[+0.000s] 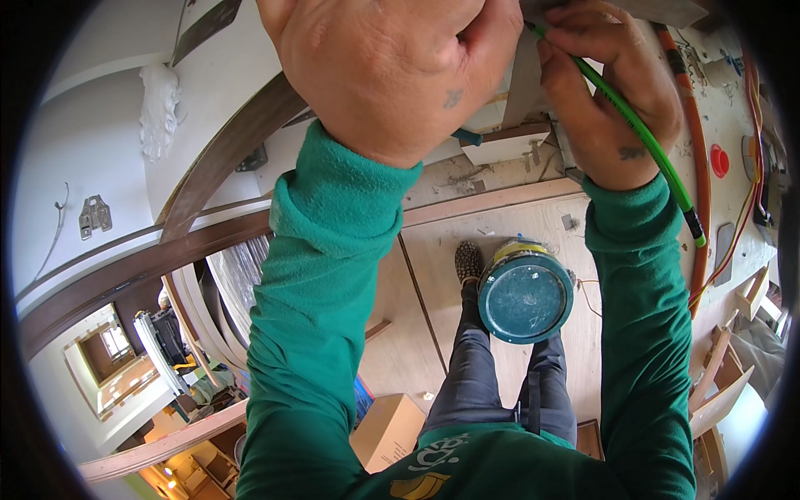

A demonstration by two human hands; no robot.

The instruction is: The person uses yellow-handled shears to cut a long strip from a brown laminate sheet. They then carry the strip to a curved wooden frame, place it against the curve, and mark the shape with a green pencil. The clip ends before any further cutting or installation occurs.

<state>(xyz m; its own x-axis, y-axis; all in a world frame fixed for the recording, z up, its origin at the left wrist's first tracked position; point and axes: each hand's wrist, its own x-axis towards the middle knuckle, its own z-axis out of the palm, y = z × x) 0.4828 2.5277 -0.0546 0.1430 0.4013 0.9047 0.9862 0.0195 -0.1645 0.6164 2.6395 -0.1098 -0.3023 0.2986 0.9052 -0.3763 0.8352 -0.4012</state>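
Note:
At the top of the head view, my left hand (pixel 375 75) is closed, with its fingers curled and partly cut off by the upper edge. What those fingers hold, if anything, is hidden. Just to its right, my right hand (pixel 617 100) grips a bright green pencil (pixel 640 129) between thumb and fingers. The pencil's dark point is up near the left hand's fingertips, and its back end slants down to the right. A grey-brown flat piece (pixel 667 10) shows along the upper edge, beside the right fingers.
Below my hands, a bucket with a dark teal lid (pixel 525 296) stands at my legs. A cardboard box (pixel 387 437) is near my left arm. On the right run an orange hose (pixel 698 179) and loose wires (pixel 757 158). A metal hinge (pixel 95 217) is on the white panel at left.

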